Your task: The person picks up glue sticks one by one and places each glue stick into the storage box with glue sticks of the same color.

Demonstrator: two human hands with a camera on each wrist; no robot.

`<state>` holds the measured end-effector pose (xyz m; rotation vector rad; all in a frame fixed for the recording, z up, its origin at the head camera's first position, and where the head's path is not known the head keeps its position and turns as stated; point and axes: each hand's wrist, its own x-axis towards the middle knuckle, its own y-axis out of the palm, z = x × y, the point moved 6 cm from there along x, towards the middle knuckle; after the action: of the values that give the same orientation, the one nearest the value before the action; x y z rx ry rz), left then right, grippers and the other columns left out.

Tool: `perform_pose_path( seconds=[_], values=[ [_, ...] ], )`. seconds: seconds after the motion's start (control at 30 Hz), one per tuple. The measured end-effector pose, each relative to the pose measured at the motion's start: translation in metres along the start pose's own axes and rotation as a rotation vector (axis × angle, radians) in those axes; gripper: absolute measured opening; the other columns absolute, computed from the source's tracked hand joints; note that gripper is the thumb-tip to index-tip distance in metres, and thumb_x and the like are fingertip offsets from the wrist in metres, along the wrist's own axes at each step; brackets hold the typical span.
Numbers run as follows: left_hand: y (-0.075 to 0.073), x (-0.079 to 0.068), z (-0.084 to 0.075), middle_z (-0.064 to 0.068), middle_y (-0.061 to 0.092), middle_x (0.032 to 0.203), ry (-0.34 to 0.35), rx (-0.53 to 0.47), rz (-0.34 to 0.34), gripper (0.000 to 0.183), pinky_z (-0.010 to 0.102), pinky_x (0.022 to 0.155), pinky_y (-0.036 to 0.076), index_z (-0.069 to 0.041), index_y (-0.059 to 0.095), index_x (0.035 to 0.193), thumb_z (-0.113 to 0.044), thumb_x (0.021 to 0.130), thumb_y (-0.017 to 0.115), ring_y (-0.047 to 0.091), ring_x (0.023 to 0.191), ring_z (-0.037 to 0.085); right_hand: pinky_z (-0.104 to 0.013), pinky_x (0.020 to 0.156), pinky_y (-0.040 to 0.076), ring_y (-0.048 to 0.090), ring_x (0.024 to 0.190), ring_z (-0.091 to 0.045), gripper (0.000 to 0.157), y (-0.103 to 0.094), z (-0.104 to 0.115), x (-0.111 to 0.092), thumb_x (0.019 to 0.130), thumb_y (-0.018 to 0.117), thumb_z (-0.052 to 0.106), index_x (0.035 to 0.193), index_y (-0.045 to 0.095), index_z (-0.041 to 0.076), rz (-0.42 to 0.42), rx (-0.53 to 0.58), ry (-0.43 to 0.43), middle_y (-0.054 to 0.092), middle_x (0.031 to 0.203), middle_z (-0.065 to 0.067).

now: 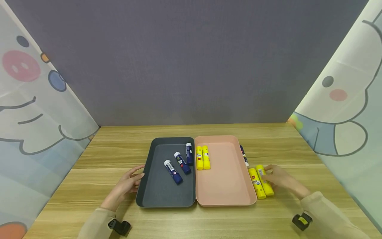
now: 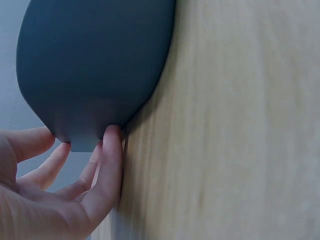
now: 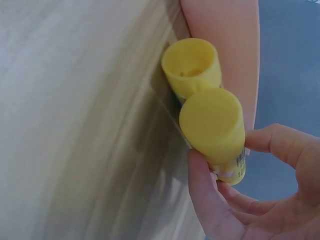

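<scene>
My right hand (image 1: 280,177) grips a yellow glue stick (image 1: 267,186) on the table, right of the pink tray. In the right wrist view, thumb and fingers lie on either side of that stick (image 3: 212,120). Another yellow glue stick (image 1: 256,184) lies beside it, against the tray's right side. My left hand (image 1: 126,183) is at the left wall of the dark grey tray (image 1: 149,192); the left wrist view shows its fingertips (image 2: 113,131) touching the outside of the wall.
Dark blue glue sticks with white caps (image 1: 173,172) lie in the grey tray. Two yellow glue sticks (image 1: 199,158) lie side by side in the pink tray (image 1: 223,192), at its left wall. A dark blue stick (image 1: 243,154) is partly hidden behind its right wall.
</scene>
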<state>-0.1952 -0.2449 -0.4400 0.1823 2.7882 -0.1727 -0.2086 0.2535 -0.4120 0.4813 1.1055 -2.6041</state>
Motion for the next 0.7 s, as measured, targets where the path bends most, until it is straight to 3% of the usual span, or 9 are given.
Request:
perform_pose_path(
  seconds=[0.27, 0.7],
  values=[
    [0.000, 0.000, 0.000, 0.001, 0.049, 0.079, -0.005, 0.001, -0.005, 0.052, 0.029, 0.055, 0.042, -0.005, 0.025, 0.138, -0.016, 0.092, 0.047, 0.040, 0.056, 0.008, -0.036, 0.058, 0.050, 0.057, 0.066, -0.021, 0.056, -0.005, 0.008, 0.004, 0.084, 0.052, 0.011, 0.123, 0.026, -0.020, 0.003, 0.059, 0.003, 0.053, 0.089, -0.025],
    [0.000, -0.001, -0.001, 0.000, 0.047, 0.077, -0.002, 0.001, -0.001, 0.052, 0.027, 0.054, 0.040, -0.005, 0.025, 0.138, -0.015, 0.092, 0.047, 0.038, 0.055, 0.008, -0.036, 0.061, 0.051, 0.058, 0.068, -0.019, 0.058, -0.008, 0.038, 0.012, 0.085, 0.053, 0.014, 0.125, 0.027, -0.019, 0.012, 0.048, -0.031, 0.055, 0.091, -0.023]
  ],
)
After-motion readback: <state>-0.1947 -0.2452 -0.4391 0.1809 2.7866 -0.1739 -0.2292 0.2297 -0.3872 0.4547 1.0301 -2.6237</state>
